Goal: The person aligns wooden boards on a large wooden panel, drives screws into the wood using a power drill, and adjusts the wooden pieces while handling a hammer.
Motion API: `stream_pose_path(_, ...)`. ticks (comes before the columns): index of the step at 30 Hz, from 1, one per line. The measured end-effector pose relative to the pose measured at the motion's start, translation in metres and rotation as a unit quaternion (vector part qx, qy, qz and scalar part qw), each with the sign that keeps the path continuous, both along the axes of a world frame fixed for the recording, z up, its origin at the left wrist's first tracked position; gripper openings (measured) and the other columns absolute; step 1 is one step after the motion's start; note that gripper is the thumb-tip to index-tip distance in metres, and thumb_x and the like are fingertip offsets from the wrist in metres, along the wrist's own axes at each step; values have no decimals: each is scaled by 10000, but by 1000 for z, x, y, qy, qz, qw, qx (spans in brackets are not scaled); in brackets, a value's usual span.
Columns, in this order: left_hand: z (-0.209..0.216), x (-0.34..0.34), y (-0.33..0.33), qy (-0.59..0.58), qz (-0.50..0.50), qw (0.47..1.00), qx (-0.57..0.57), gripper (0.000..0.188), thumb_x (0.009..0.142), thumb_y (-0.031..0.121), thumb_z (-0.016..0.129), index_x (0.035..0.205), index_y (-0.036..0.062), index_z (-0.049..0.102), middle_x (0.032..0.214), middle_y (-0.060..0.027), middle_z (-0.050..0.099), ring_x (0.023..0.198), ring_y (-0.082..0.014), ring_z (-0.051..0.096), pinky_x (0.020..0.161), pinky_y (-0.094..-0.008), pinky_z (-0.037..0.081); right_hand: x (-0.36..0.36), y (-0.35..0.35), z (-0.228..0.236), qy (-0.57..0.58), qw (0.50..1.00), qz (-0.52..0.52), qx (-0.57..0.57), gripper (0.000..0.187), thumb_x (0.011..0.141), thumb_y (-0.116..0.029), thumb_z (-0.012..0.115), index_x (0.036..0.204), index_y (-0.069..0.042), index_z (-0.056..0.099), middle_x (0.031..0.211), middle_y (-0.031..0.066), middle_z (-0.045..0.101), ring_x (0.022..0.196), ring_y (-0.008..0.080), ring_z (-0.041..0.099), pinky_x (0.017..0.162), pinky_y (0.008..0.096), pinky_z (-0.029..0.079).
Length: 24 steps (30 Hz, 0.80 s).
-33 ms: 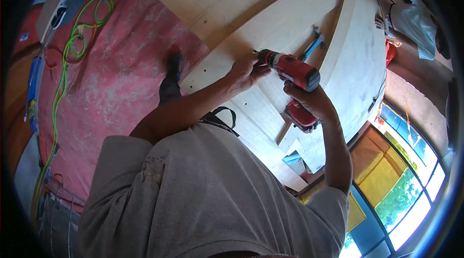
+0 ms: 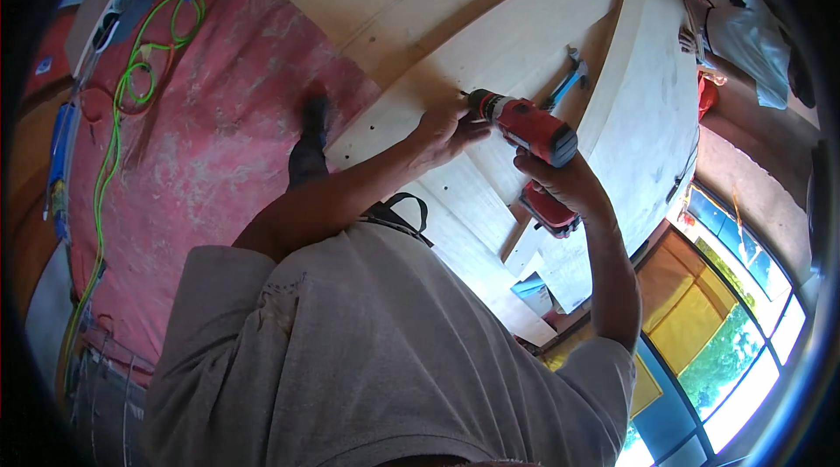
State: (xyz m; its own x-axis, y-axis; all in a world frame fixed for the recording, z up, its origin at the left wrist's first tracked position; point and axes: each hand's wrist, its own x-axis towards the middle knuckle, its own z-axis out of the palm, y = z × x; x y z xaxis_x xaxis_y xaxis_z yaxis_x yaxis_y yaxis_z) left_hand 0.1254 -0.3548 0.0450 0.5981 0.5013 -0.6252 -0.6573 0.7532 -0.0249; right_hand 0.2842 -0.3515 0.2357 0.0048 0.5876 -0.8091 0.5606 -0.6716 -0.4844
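My right hand is wrapped round the handle of a red and black cordless drill. The drill lies nearly level, its chuck pointing left and its battery toward me. Right by the chuck, my left hand has its thumb and fingers drawn together; what they pinch, if anything, is too small to make out. Both hands are above a pale plywood panel, close to its left edge. Beyond the drill, a hammer with a blue handle rests on the wood beside a raised strip.
Dark holes or screw heads dot the panel's left edge. A red sheet covers the floor at left, with a green cord along it. At the far right another person's hand touches the panel. Windows stand at lower right.
The drill has tilted very slightly in my right hand, its battery end shifting a little to the right. My left hand stays nearly where it was.
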Motion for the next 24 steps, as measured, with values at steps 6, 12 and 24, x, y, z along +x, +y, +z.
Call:
stream_pose_path(6, 55, -31, 16, 578, 142, 560, 575, 349, 933, 340, 683, 1112, 48, 618, 1018, -122, 664, 888, -279, 677, 835, -467, 539, 2, 1, -11, 37, 995, -57, -79, 309, 870, -206, 743, 1105, -66, 600, 754, -21, 600, 613, 59, 564, 547, 256, 481)
stream_pose_path(12, 114, 0, 50, 370, -153, 613, 681, 474, 832, 546, 686, 891, 75, 670, 773, -96, 640, 788, -283, 666, 801, -454, 517, -19, -14, -8, -4, 997, -67, -40, 312, 893, -306, 780, 1025, -109, 577, 697, -28, 588, 594, 50, 575, 537, 228, 475)
stream_pose_path(24, 119, -4, 62, 337, -96, 653, 671, 469, 820, 514, 642, 783, 47, 662, 751, -139, 660, 748, -320, 677, 757, -473, 522, -23, -4, -8, 22, 989, -137, -45, 262, 880, -225, 794, 1002, -113, 591, 692, -31, 589, 564, 62, 588, 503, 224, 487)
